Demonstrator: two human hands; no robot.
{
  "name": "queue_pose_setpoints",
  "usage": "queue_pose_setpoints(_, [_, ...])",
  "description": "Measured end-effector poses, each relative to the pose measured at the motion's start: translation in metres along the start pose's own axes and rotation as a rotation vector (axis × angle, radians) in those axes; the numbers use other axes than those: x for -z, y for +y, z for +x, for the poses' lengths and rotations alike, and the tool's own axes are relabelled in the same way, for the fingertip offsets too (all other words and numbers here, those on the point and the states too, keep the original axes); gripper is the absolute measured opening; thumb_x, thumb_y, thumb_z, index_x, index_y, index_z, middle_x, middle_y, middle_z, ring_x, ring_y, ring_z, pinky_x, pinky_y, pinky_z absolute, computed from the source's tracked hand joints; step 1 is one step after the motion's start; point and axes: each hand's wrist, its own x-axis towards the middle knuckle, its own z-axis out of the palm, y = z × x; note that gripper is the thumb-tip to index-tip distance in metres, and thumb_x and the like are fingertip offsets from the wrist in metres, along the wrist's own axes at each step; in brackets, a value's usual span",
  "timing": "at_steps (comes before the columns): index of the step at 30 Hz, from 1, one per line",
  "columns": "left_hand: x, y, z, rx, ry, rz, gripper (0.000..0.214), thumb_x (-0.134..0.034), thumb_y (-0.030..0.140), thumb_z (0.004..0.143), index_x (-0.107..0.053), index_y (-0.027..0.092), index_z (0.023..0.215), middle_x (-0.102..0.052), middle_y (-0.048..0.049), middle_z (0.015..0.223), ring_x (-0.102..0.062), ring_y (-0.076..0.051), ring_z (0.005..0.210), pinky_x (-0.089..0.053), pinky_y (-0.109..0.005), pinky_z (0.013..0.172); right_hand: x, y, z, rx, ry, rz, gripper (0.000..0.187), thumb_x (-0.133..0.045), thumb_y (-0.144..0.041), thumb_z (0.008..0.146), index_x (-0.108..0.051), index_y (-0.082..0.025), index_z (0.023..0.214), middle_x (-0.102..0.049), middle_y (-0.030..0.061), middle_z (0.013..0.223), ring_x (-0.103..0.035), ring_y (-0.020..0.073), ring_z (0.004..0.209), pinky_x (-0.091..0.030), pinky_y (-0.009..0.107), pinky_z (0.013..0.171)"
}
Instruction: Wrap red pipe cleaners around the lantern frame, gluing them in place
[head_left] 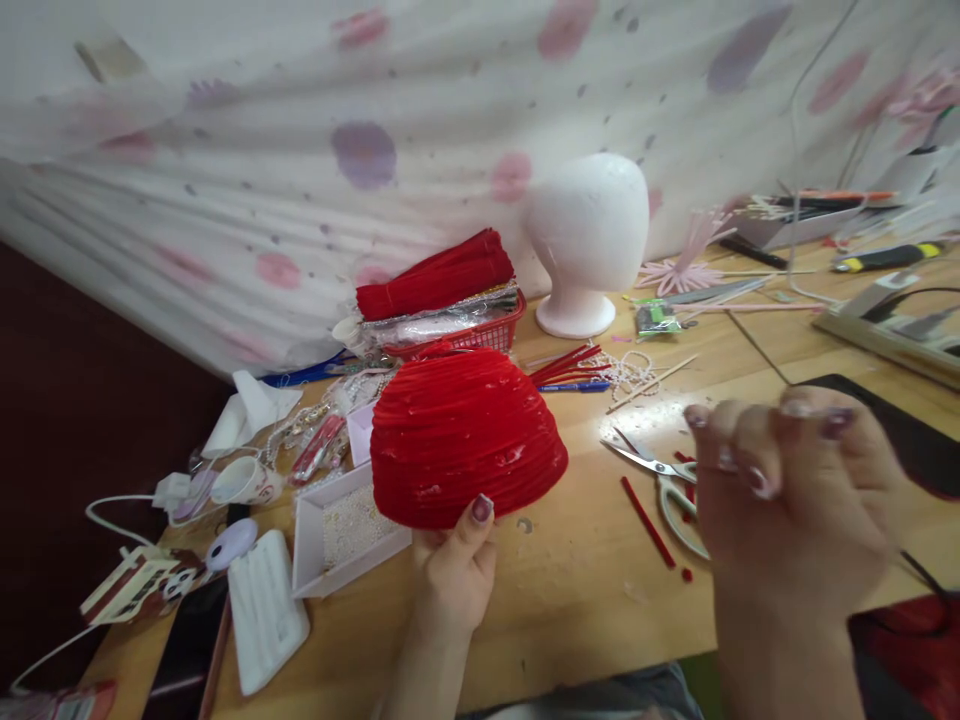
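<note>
My left hand (459, 575) grips the lower rim of a red dome-shaped cap (465, 435), thumb on the outside and the other fingers hidden beneath it. The cap looks wound from rows of fuzzy red strands, with small whitish shiny spots on it. Off to the right, my raised right hand (799, 490) is closed, its fingers curled inward; whether anything is inside them does not show. Partly behind that hand lie scissors (656, 465) with pale handles, blades apart. A short red fuzzy stem (648, 522) rests beside them on the wooden table.
A white foam head (589, 235) stands behind the cap. Red fuzzy stems (439, 278) lie over a red basket (495, 335). On the left are a white tray of beads (349, 525), a paper cup (247, 482) and a phone (187, 645). A power strip (892, 335) lies far right.
</note>
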Motion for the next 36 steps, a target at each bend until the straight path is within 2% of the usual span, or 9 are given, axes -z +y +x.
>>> queue_pose_setpoints(2, [0.000, -0.001, 0.000, 0.014, -0.018, -0.005, 0.068, -0.093, 0.035, 0.059, -0.068, 0.034, 0.122, -0.076, -0.0048, 0.112, -0.075, -0.027, 0.095, -0.065, -0.035, 0.075, -0.002, -0.002, -0.002, 0.079, -0.049, -0.129, 0.020, -0.055, -0.032, 0.100, -0.072, -0.029, 0.089, -0.045, -0.0035, 0.058, -0.043, 0.0157, 0.057, -0.047, 0.035, 0.076])
queue_pose_setpoints(5, [-0.002, -0.002, -0.003, 0.027, -0.075, -0.004, 0.064, -0.091, 0.036, 0.063, -0.067, 0.035, 0.123, -0.076, -0.0043, 0.113, -0.074, -0.027, 0.098, -0.065, -0.038, 0.080, -0.013, 0.004, -0.011, 0.129, -0.327, -0.311, 0.011, -0.073, -0.027, 0.088, -0.074, -0.031, 0.098, -0.065, 0.0039, 0.099, -0.060, 0.0227, 0.096, -0.047, 0.042, 0.089])
queue_pose_setpoints(8, [-0.006, -0.003, -0.005, 0.034, -0.131, 0.010, 0.060, -0.091, 0.038, 0.062, -0.070, 0.033, 0.118, -0.076, -0.0050, 0.111, -0.074, -0.028, 0.099, -0.065, -0.039, 0.082, -0.023, 0.010, -0.016, 0.186, -0.528, -0.472, 0.016, -0.077, -0.023, 0.084, -0.070, -0.029, 0.097, -0.060, 0.0046, 0.121, -0.053, 0.0250, 0.116, -0.042, 0.044, 0.100])
queue_pose_setpoints(11, [-0.011, -0.002, -0.006, 0.040, -0.141, 0.018, 0.052, -0.091, 0.039, 0.061, -0.074, 0.030, 0.110, -0.078, -0.0058, 0.104, -0.074, -0.028, 0.097, -0.064, -0.038, 0.084, -0.026, 0.013, -0.017, 0.203, -0.562, -0.547, 0.010, -0.072, -0.021, 0.088, -0.064, -0.027, 0.089, -0.057, 0.0031, 0.123, -0.050, 0.0221, 0.117, -0.039, 0.040, 0.100])
queue_pose_setpoints(17, [-0.006, -0.002, -0.006, 0.042, -0.142, 0.018, 0.055, -0.090, 0.040, 0.064, -0.073, 0.031, 0.115, -0.078, -0.0058, 0.104, -0.076, -0.027, 0.093, -0.064, -0.040, 0.084, -0.019, 0.014, -0.020, 0.204, -0.466, -0.448, 0.008, -0.067, -0.018, 0.091, -0.063, -0.024, 0.089, -0.058, 0.0028, 0.111, -0.053, 0.0197, 0.108, -0.041, 0.037, 0.095])
queue_pose_setpoints(23, [0.005, -0.005, -0.002, 0.061, -0.082, 0.001, 0.057, -0.090, 0.037, 0.065, -0.071, 0.032, 0.118, -0.078, -0.0034, 0.104, -0.076, -0.023, 0.088, -0.064, -0.036, 0.084, -0.013, 0.014, -0.021, 0.258, -0.139, -0.308, 0.008, -0.068, -0.017, 0.089, -0.066, -0.021, 0.083, -0.064, 0.0016, 0.091, -0.061, 0.0159, 0.093, -0.048, 0.031, 0.083])
queue_pose_setpoints(28, [0.005, -0.003, -0.001, 0.037, -0.054, -0.027, 0.057, -0.090, 0.033, 0.066, -0.069, 0.035, 0.119, -0.078, -0.0014, 0.103, -0.076, -0.021, 0.086, -0.064, -0.032, 0.080, -0.010, 0.021, -0.019, 0.089, 0.065, -0.215, 0.008, -0.074, -0.017, 0.085, -0.068, -0.022, 0.082, -0.073, -0.0005, 0.084, -0.068, 0.0125, 0.075, -0.055, 0.026, 0.068])
queue_pose_setpoints(32, [0.005, -0.003, 0.001, 0.035, -0.068, -0.051, 0.058, -0.090, 0.031, 0.067, -0.069, 0.035, 0.121, -0.078, -0.0022, 0.104, -0.077, -0.021, 0.085, -0.064, -0.034, 0.082, 0.000, 0.024, -0.012, -0.047, 0.096, -0.239, 0.010, -0.078, -0.017, 0.082, -0.069, -0.018, 0.081, -0.075, 0.0000, 0.076, -0.068, 0.0103, 0.059, -0.054, 0.022, 0.058])
queue_pose_setpoints(36, [-0.003, -0.001, 0.003, 0.031, -0.058, -0.070, 0.057, -0.091, 0.032, 0.065, -0.070, 0.036, 0.118, -0.079, -0.0019, 0.101, -0.077, -0.023, 0.085, -0.065, -0.036, 0.080, 0.006, 0.024, -0.008, -0.101, 0.096, -0.176, 0.031, -0.084, -0.017, 0.075, -0.057, -0.023, 0.089, -0.074, -0.0055, 0.069, -0.067, 0.0124, 0.053, -0.055, 0.025, 0.056])
